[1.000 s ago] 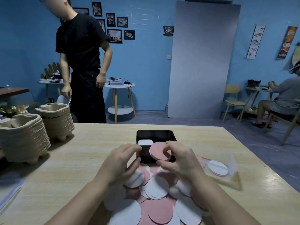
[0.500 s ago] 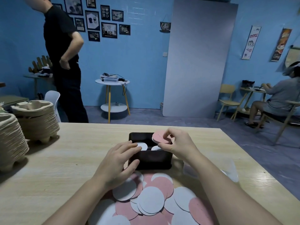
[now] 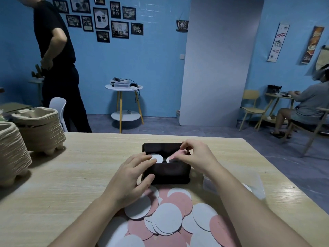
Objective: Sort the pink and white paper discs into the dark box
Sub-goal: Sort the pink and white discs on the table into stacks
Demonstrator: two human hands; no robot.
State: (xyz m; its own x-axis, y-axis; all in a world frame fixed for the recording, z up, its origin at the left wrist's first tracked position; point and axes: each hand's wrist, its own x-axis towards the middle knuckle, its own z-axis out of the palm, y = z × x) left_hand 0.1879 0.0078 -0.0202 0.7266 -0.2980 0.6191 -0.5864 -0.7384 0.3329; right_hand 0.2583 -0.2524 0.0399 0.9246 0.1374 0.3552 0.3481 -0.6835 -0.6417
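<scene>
The dark box (image 3: 169, 175) stands mid-table in front of me. My right hand (image 3: 197, 157) reaches over its right half and pinches a pink disc (image 3: 178, 155), tilted down into the box. A white disc (image 3: 157, 157) lies in the left half. My left hand (image 3: 131, 177) rests against the box's left front corner, fingers spread on the rim and near the white disc, holding nothing. A loose pile of pink and white discs (image 3: 169, 218) covers the table between my forearms.
Two stacks of moulded pulp trays (image 3: 37, 129) sit at the table's left edge. A clear plastic bag (image 3: 249, 184) lies right of the box. A person in black stands beyond the table at left; another sits at far right.
My right hand has carried the pink disc from above the pile over to the box and lowered it inside. My left hand moved forward onto the box's left corner. The standing person stepped left.
</scene>
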